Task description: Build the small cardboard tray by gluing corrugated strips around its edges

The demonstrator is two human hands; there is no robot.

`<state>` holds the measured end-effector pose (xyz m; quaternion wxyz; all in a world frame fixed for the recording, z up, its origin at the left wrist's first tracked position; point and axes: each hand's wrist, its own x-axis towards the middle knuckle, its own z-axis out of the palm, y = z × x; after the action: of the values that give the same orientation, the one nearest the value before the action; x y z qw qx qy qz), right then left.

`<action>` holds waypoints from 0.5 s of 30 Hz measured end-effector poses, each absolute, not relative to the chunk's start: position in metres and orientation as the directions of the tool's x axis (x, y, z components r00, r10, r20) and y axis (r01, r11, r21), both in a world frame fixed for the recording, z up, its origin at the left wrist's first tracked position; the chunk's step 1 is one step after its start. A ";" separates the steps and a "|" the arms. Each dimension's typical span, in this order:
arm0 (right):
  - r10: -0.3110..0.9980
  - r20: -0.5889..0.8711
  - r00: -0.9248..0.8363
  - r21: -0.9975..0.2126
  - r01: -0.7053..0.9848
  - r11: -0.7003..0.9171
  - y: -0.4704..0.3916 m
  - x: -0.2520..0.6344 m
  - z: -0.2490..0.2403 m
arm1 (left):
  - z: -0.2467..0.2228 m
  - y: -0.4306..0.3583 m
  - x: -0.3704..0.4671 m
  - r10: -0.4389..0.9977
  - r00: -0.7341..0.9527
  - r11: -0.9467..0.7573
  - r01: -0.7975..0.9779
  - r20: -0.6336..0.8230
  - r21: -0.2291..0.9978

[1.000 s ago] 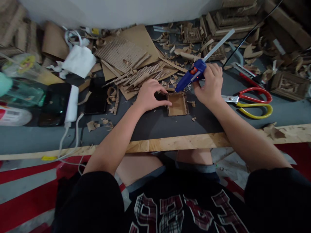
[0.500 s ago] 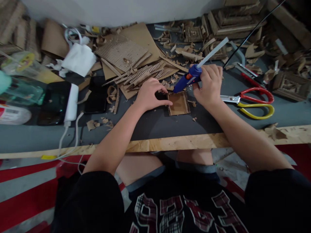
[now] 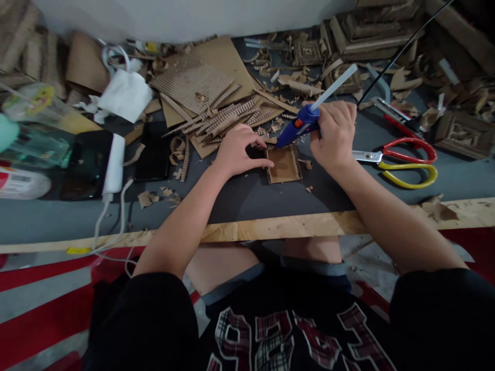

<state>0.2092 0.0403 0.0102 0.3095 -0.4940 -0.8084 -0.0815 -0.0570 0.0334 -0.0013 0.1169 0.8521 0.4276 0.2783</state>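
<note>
A small square cardboard piece [image 3: 283, 167] with raised corrugated strips along some edges lies flat on the dark tabletop. At its left edge, my left hand [image 3: 242, 149] steadies it between thumb and fingers. My right hand [image 3: 334, 131] is wrapped around a blue glue gun [image 3: 297, 126], whose handle is mostly hidden by the palm. A whitish glue stick [image 3: 334, 87] juts from the gun's rear. The nozzle points down at the far edge of the square; whether it touches the cardboard is hard to tell.
Scissors [image 3: 402, 162] with red and yellow handles lie right of my right hand. Behind the square are cut corrugated strips [image 3: 224, 121] and a cardboard sheet [image 3: 216, 56]. Phones [image 3: 152, 152], a white cable [image 3: 122, 206] and bottles [image 3: 25, 183] sit left. A thin black cord crosses upper right.
The glue gun and my right hand have shifted very slightly, the glue stick's end dipping a little to the left. My left hand and the cardboard square stay in place.
</note>
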 end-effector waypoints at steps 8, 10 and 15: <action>0.787 0.555 -0.271 -0.247 0.849 0.466 0.041 0.215 0.013 | -0.001 0.033 -0.058 0.795 0.481 -0.606 0.650 0.370 0.458; 0.789 0.555 -0.264 -0.261 0.846 0.466 0.040 0.216 0.016 | -0.002 0.033 -0.058 0.801 0.482 -0.598 0.658 0.356 0.456; 0.801 0.533 -0.273 -0.276 0.839 0.470 0.039 0.219 0.019 | -0.002 0.035 -0.060 0.797 0.498 -0.604 0.662 0.342 0.444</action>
<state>0.2193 0.0388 0.0193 0.3147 -0.5141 -0.7974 -0.0301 -0.0596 0.0346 -0.0020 0.1280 0.8559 0.4262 0.2634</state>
